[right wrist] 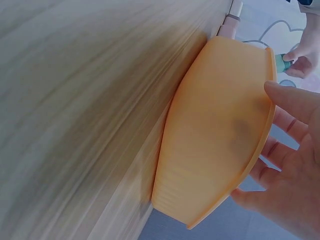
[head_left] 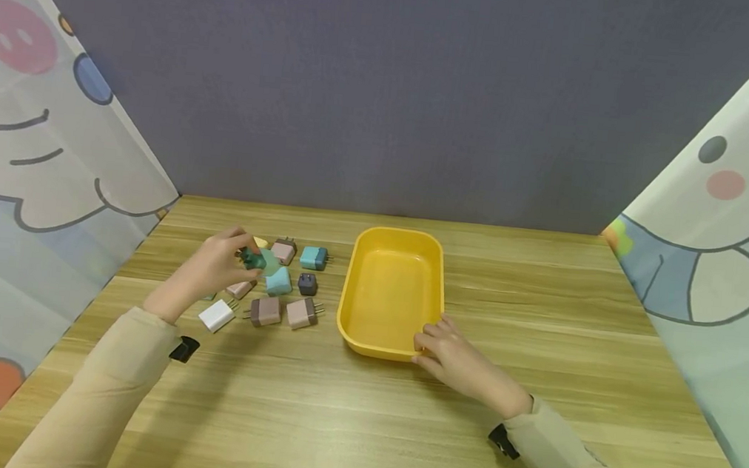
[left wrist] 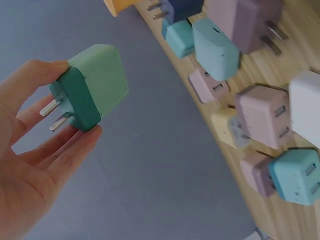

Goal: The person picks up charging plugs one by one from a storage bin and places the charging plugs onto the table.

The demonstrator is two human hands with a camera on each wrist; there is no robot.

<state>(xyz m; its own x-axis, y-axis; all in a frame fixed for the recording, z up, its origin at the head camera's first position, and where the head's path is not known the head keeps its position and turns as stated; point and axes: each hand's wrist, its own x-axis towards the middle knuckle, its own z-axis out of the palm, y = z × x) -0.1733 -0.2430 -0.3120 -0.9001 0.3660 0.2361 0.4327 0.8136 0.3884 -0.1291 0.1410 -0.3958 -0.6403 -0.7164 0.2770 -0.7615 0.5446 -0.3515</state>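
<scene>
My left hand point(head_left: 211, 264) pinches a two-tone green charger plug point(left wrist: 102, 80) between thumb and fingertips, lifted above the other chargers. In the left wrist view its two metal prongs point back toward the palm. At the near right corner of an orange-yellow plastic bin point(head_left: 345, 295), my right hand point(head_left: 456, 354) grips the rim. The right wrist view shows the thumb on the bin's outer side point(right wrist: 210, 135) and the fingers over the rim inside. No objects lie in the bin.
Left of the bin several chargers lie loose on the wooden table point(head_left: 358, 426): a white one point(head_left: 216, 315), a mauve one point(head_left: 266, 312), a navy one point(head_left: 307, 284), a light blue one point(head_left: 279, 281) and others. A grey panel point(head_left: 400, 95) stands behind; printed curtains point(head_left: 715, 241) flank both sides.
</scene>
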